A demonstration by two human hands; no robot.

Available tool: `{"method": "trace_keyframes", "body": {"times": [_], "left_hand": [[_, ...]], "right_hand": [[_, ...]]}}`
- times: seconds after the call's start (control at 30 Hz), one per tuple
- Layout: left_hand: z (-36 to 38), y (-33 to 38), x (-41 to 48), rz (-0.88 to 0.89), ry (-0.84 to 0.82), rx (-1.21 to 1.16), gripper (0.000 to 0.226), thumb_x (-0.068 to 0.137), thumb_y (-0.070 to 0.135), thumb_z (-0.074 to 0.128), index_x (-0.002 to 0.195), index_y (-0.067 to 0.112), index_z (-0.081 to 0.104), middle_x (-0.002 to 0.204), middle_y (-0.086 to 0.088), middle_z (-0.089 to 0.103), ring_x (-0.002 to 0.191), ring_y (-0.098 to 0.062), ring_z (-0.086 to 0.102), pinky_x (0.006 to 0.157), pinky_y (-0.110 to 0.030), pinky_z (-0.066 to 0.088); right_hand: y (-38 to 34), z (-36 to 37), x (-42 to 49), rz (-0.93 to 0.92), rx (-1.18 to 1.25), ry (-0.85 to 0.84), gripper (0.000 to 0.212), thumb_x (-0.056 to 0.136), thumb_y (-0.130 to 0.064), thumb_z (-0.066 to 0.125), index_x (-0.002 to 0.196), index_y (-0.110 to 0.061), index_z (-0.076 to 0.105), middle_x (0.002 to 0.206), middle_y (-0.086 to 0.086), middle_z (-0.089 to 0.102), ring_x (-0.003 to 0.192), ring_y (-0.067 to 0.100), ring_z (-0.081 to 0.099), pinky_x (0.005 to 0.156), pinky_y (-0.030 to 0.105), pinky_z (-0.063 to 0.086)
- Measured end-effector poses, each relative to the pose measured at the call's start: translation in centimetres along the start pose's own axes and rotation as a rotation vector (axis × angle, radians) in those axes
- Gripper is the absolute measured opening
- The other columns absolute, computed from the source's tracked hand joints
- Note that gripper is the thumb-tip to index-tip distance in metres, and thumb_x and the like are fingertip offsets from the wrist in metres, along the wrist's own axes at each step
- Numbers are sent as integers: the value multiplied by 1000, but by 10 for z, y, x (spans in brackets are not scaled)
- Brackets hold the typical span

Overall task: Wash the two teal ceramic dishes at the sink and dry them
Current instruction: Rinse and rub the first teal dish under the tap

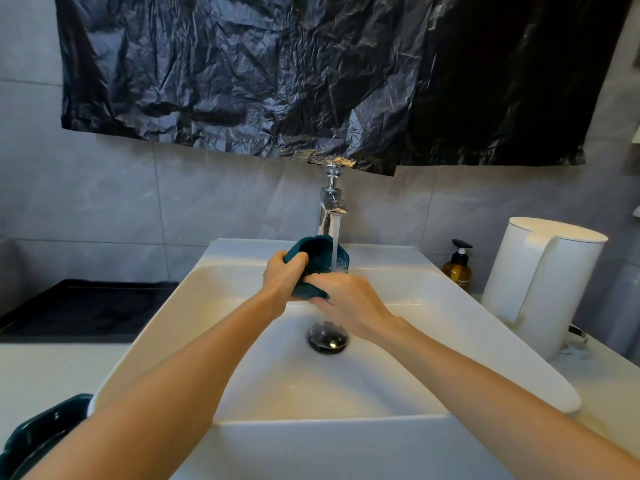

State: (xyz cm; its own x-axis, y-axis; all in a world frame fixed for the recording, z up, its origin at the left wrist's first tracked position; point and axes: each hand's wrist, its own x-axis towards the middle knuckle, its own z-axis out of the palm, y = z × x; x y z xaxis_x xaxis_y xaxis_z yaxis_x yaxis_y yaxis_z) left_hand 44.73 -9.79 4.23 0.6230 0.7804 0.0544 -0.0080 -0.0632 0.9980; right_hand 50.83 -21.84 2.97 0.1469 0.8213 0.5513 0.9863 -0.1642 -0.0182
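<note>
Lying at the near left beside the white ceramic sink (311, 441), one glossy teal ceramic dish (38, 433) is half covered by the left forearm. Farther, over the basin, the left hand (284, 276) and the right hand (349, 299) both curl their fingers closely round the other teal dish (313, 253). It is held under the water running from the chrome tap (330, 206).

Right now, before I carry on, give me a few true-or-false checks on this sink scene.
1. Water runs from the tap onto the teal dish. True.
2. One hand alone holds that dish. False: the left hand and right hand both hold it.
3. Both dishes are in the basin. False: the second teal dish sits on the counter, left of the sink.
4. An amber pump bottle stands right of the sink. True.
</note>
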Motion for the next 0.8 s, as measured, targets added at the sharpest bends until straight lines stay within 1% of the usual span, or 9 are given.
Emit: {"method": "trace_keyframes", "body": {"times": [0.1, 0.17, 0.27, 0.33, 0.43, 0.53, 0.6, 0.7, 0.8], "left_hand": [[-4, 1, 0, 28, 43, 120, 21, 88, 23, 52, 106, 14, 54, 99, -9, 60, 95, -26, 57, 87, -42, 54], [-5, 1, 0, 37, 56, 173, 23, 88, 25, 53, 108, 14, 55, 101, -10, 61, 96, -27, 58, 86, -41, 55], [-6, 2, -2, 39, 56, 202, 23, 87, 23, 53, 107, 14, 57, 99, -10, 63, 96, -28, 60, 85, -43, 55], [-6, 2, -3, 39, 54, 238, 21, 87, 23, 53, 105, 15, 58, 97, -8, 63, 94, -28, 60, 84, -42, 55], [-9, 3, -3, -2, 48, 239, 20, 87, 24, 52, 105, 15, 54, 101, -9, 62, 97, -28, 59, 85, -42, 55], [-13, 4, -2, -80, 17, 173, 26, 83, 22, 52, 106, 11, 55, 104, -14, 63, 95, -32, 61, 81, -48, 57], [-13, 6, -1, -129, -39, 120, 29, 85, 19, 50, 111, 7, 53, 104, -16, 63, 89, -31, 62, 75, -47, 58], [-10, 7, -3, -177, -97, 96, 23, 89, 16, 47, 109, 6, 51, 102, -15, 61, 90, -30, 61, 74, -44, 58], [-7, 7, -8, -206, -180, 148, 17, 90, 14, 44, 105, 8, 50, 97, -14, 61, 88, -28, 61, 66, -39, 57]], "right_hand": [[16, -4, 0, -153, -263, -43, 13, 79, -25, 74, 84, -16, 67, 78, 1, 68, 74, 24, 63, 71, 33, 52], [22, -5, 1, -180, -381, -71, 11, 72, -20, 78, 74, -16, 68, 70, 0, 67, 69, 24, 64, 69, 31, 51], [9, -3, -1, -103, -284, -135, 11, 85, -10, 63, 93, -10, 70, 86, 6, 70, 80, 27, 64, 67, 34, 48], [5, -1, -4, -13, -52, -176, 20, 88, -5, 57, 103, -10, 69, 97, 7, 70, 89, 27, 62, 71, 35, 48], [10, -6, -5, 139, 323, -183, 37, 81, 6, 55, 106, -13, 74, 101, -1, 71, 91, 13, 61, 80, 23, 51], [14, -17, 0, 353, 551, 94, 37, 79, 10, 50, 95, -10, 76, 109, -1, 69, 99, 3, 58, 92, 19, 48], [18, -20, 2, 436, 550, 228, 35, 85, 7, 52, 108, -11, 70, 122, -4, 59, 111, 4, 49, 93, 19, 44], [26, -12, 10, 520, 624, 36, 49, 91, 1, 52, 137, -14, 47, 132, -4, 49, 114, 11, 50, 92, 23, 44], [35, -3, 21, 516, 457, -115, 39, 92, 3, 49, 128, -11, 56, 127, 11, 59, 114, 29, 55, 94, 40, 49]]}}
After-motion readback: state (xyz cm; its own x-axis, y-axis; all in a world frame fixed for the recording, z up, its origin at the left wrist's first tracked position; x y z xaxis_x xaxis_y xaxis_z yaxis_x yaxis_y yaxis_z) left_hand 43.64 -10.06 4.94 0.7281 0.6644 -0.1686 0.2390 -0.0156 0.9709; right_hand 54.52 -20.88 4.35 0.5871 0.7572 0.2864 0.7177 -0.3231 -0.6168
